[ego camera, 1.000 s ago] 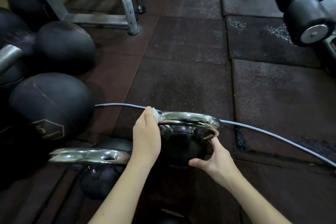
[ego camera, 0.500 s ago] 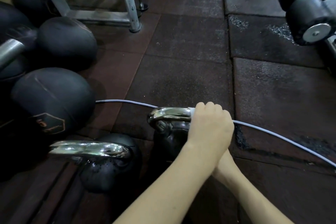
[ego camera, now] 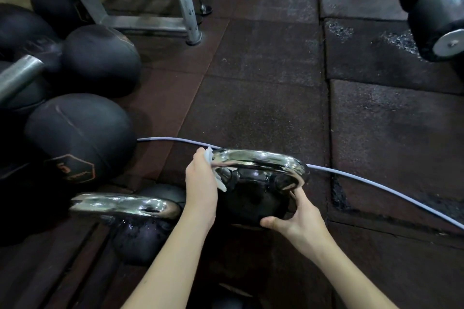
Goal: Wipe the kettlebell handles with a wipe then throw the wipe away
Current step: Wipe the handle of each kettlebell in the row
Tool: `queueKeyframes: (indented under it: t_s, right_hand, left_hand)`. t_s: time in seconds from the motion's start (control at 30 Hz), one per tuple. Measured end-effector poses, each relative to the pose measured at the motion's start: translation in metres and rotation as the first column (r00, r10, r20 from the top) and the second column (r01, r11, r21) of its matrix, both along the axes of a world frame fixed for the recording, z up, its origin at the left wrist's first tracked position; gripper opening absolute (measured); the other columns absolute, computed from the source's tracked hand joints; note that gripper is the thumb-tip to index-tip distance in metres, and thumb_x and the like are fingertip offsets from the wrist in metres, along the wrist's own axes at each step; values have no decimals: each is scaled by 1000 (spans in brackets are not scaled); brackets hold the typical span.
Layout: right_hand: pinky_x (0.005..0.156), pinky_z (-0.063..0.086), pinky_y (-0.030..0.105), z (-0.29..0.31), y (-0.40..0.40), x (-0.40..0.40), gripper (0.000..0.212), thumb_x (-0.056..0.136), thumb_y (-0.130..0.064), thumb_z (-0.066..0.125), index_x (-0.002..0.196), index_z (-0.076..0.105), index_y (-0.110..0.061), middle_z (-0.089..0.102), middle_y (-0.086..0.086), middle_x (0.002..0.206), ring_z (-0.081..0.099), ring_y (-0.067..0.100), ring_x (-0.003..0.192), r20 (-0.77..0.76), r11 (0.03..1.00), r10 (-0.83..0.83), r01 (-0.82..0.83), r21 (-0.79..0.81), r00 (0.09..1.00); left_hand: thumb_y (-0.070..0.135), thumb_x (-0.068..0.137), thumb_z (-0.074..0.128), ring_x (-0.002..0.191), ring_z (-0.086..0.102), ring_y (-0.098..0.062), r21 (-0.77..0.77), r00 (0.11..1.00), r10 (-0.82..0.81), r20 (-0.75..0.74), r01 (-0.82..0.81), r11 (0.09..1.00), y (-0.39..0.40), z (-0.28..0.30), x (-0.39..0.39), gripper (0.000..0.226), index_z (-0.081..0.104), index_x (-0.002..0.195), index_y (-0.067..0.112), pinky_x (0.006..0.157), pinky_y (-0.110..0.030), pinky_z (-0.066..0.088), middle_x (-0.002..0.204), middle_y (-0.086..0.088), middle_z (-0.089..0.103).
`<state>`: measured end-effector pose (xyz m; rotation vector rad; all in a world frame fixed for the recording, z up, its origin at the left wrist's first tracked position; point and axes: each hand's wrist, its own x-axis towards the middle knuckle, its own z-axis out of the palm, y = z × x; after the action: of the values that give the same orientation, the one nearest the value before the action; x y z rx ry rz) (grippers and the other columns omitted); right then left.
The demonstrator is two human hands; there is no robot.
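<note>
Kettlebell (ego camera: pixel 253 195) sits on the rubber floor (ego camera: pixel 263 98) at lower centre of the frame, its chrome handle (ego camera: pixel 258 160) arching over the black body. The left hand (ego camera: pixel 200 183) is closed over the handle's left end with a white wipe (ego camera: pixel 213 170) pressed between palm and metal; bits of the wipe show above and below the fingers. That grip holds the wipe wrapped round the bar, probably so that a slide along it cleans the whole surface. The right hand (ego camera: pixel 296 216) cups the body's lower right side, thumb under and fingers spread against it, likely to keep the weight from rocking during rubbing. A second kettlebell (ego camera: pixel 135 223) stands just beside, at lower left, its handle untouched. A pale cable (ego camera: pixel 376 184) runs across the floor behind.
</note>
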<state>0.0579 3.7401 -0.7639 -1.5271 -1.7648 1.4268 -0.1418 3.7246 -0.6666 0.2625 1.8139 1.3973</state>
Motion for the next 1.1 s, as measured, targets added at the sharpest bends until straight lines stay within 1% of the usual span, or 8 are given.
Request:
queueKeyframes:
  t_s: [0.2,0.27,0.37,0.57,0.7,0.87,1.03,1.1]
  right_hand:
    - [101,42,20,-5,0,2,98,56,-35,98,138,45,-50,63,-32,122,56,-6,120,-35,1000,-2,2,10,999]
    - [93,40,5,-5,0,2,98,56,-33,99,137,47,-49,63,-37,117,54,-16,115,-26,1000,-8,8,6,1000]
    - [81,38,-6,-8,1,2,91,54,-32,99,131,52,-46,64,-43,106,55,-24,103,-12,1000,-18,18,0,1000]
    - [87,48,30,5,2,-5,20,82,-34,72,94,58,-40,59,-18,96,59,17,110,75,1000,0,0,0,997]
    - [89,56,27,-4,2,-2,96,49,-68,85,134,55,-36,71,-15,112,65,2,106,67,1000,30,-30,-2,997]
    - [80,44,19,4,-2,-1,85,60,-36,97,130,50,-45,58,-35,102,60,-7,89,147,1000,9,-13,24,989]
    - [96,38,26,11,-7,-4,80,66,-36,94,129,47,-49,57,-34,113,50,1,115,157,1000,22,-24,12,987]
    - [97,38,26,17,-14,-6,79,70,-38,91,135,46,-48,60,-26,121,52,2,117,173,999,24,-30,33,985]
  left_hand:
    - [28,102,40,59,42,-8,3,903,-176,-392,193,981,3,6,-2,43,37,59,22,65,-34,35,53,13,46]
    - [22,100,38,61,45,-12,-138,611,-307,-730,307,942,5,15,4,39,35,61,23,61,-37,30,58,8,49]
    - [24,87,36,60,56,-32,-428,-82,-435,-897,416,802,13,26,30,28,56,68,21,57,-36,27,66,-5,60]
    - [15,83,43,64,50,-24,-473,-386,-310,-869,464,749,31,-4,97,22,58,67,18,63,-36,31,66,-3,57]
    - [23,101,47,70,50,-27,-330,-307,-190,-933,508,796,17,-2,69,29,59,76,15,67,-41,35,73,-6,57]
    - [31,105,32,79,55,-29,-249,-23,-267,-963,445,860,2,4,16,39,65,88,17,73,-44,40,84,-2,62]
    - [29,110,26,82,56,-24,-45,627,-282,-726,366,930,-16,-2,-11,42,46,72,27,81,-43,47,76,6,56]
    - [32,111,28,88,62,-25,-20,724,-234,-648,291,956,-26,-1,-11,44,51,74,27,84,-39,47,78,8,61]
